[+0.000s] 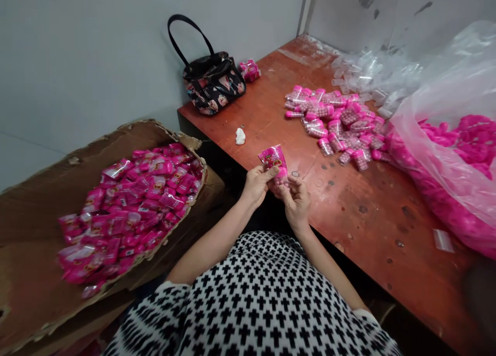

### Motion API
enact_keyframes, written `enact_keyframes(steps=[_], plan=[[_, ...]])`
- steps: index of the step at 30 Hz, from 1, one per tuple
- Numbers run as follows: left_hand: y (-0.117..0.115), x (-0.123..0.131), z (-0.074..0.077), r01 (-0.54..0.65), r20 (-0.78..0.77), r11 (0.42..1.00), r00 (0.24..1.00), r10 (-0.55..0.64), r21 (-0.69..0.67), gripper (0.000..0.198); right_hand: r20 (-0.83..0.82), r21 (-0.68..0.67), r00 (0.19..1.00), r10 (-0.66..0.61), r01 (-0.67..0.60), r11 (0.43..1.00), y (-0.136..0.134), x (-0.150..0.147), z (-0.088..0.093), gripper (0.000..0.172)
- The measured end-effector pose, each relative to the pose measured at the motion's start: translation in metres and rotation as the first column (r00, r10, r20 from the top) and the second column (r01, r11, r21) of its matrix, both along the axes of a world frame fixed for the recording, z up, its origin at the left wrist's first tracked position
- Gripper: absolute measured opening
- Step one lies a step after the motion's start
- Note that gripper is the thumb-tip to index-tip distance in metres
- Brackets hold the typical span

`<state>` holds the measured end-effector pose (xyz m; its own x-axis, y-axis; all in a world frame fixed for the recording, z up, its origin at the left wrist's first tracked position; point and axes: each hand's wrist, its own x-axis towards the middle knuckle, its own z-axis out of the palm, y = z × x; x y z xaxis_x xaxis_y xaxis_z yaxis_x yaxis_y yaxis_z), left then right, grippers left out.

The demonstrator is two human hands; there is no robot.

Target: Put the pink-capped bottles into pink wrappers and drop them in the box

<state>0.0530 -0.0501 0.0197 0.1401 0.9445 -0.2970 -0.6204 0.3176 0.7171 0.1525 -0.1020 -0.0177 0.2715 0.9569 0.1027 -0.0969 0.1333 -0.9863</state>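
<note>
Close to the table's front edge, my left hand (256,185) pinches a printed pink plastic wrapper (273,155) between thumb and fingers. My right hand (297,202) has its fingers closed around the lower end of a small transparent bottle (281,178) with a pink cap and pink beads inside. Bottle and wrapper meet between my hands; the cap end lies at the wrapper's lower part. Whether the bottle is inside the wrapper or against it, I cannot tell. Beyond my right hand lies a pile of similar capped bottles (337,121).
Left of me a cardboard box (34,211) holds many wrapped pink packets (132,206). On the red-brown table (267,103) are a floral handbag (215,87), a white crumpled lump (239,136), transparent tubes (372,79) and a plastic bag (426,185) of pink caps.
</note>
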Motion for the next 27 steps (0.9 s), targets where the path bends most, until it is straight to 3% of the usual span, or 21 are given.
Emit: enact_keyframes(steps=[4, 9, 12, 16, 23, 27], plan=[[-0.001, 0.000, -0.003, 0.041, -0.045, 0.999, 0.998, -0.042, -0.022, 0.038, -0.001, -0.017, 1.000, -0.005, 0.005, 1.000, 0.001, 0.001, 0.003, 0.031], [0.002, -0.006, -0.008, 0.139, -0.133, 0.990, 0.982, -0.138, -0.002, 0.032, -0.315, -0.180, 0.947, 0.070, -0.132, 0.975, 0.004, 0.005, 0.011, 0.034], [0.003, -0.006, -0.006, 0.167, -0.177, 0.986, 0.970, -0.166, -0.006, 0.032, -0.260, -0.163, 0.965, 0.032, -0.076, 0.984, 0.006, 0.005, 0.014, 0.032], [0.001, 0.000, -0.003, 0.111, -0.083, 0.992, 0.990, -0.115, -0.052, 0.035, -0.129, -0.088, 0.992, 0.005, -0.017, 0.996, 0.007, 0.004, 0.015, 0.025], [-0.006, 0.001, -0.008, 0.159, -0.072, 0.985, 0.984, -0.163, -0.067, 0.031, -0.382, -0.226, 0.924, 0.008, -0.102, 0.969, 0.012, 0.003, 0.015, 0.034], [-0.007, 0.001, -0.007, 0.136, -0.047, 0.988, 0.989, -0.139, -0.074, 0.032, -0.306, -0.167, 0.952, 0.014, -0.069, 0.984, 0.014, 0.002, 0.016, 0.035]])
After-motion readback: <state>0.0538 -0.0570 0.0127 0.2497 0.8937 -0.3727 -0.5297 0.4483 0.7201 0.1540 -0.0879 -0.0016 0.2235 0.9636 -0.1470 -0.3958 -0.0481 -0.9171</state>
